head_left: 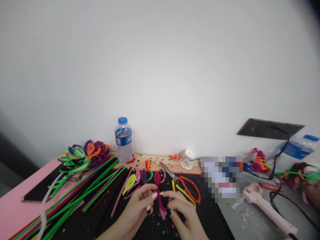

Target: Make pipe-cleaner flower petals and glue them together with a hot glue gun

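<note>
A magenta pipe-cleaner piece (pixel 162 210), bent with a loop at the top, is pinched between both hands low in the middle of the view. My left hand (pixel 137 208) grips its upper left side with thumb and forefinger. From the other side, my right hand (pixel 183 210) has its fingertips closed on the piece, partly covering it. Just beyond the hands lie small pipe-cleaner loops: a yellow one (pixel 130 184), a magenta bundle (pixel 158 177) and a blue one (pixel 143 176). Scissors with red handles (pixel 190 189) rest beside my right hand, a yellow pipe cleaner (pixel 186 193) touching them.
Long pipe cleaners (pixel 85 190) and a pipe-cleaner flower bunch (pixel 87 153) lie left. A water bottle (pixel 123 146) and an upturned paper cup (pixel 187 159) stand by the wall. At right are a pink glue gun (pixel 271 210), its cable and another person's hand (pixel 313 196).
</note>
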A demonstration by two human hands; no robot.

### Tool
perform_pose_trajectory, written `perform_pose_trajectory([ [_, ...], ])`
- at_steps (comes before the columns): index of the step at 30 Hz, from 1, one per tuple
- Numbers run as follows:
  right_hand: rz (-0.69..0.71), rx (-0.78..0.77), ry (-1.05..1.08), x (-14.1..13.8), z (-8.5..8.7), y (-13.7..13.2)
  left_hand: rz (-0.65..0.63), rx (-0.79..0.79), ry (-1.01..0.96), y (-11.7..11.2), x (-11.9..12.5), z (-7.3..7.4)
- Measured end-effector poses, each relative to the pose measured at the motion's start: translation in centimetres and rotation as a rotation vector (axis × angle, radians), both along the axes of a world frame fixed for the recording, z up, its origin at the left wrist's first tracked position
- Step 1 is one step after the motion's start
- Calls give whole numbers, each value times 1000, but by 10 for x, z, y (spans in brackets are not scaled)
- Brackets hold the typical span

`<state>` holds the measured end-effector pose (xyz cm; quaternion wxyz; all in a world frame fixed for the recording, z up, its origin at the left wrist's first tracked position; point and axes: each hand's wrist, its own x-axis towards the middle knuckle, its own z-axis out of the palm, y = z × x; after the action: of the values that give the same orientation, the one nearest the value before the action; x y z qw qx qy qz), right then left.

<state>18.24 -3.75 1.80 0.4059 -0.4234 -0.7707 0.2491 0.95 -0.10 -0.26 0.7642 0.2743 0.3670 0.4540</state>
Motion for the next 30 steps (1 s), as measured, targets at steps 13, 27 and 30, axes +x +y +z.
perform_pose_trajectory([
  [13,17,11,14,5,0,2,-74,-18,-45,0,-4,5],
  [27,-2,-35,97,4,3,2,-129,32,-12,0,-3,4],
  [30,-21,-30,117,5,2,2,-123,45,2,0,-3,2],
])
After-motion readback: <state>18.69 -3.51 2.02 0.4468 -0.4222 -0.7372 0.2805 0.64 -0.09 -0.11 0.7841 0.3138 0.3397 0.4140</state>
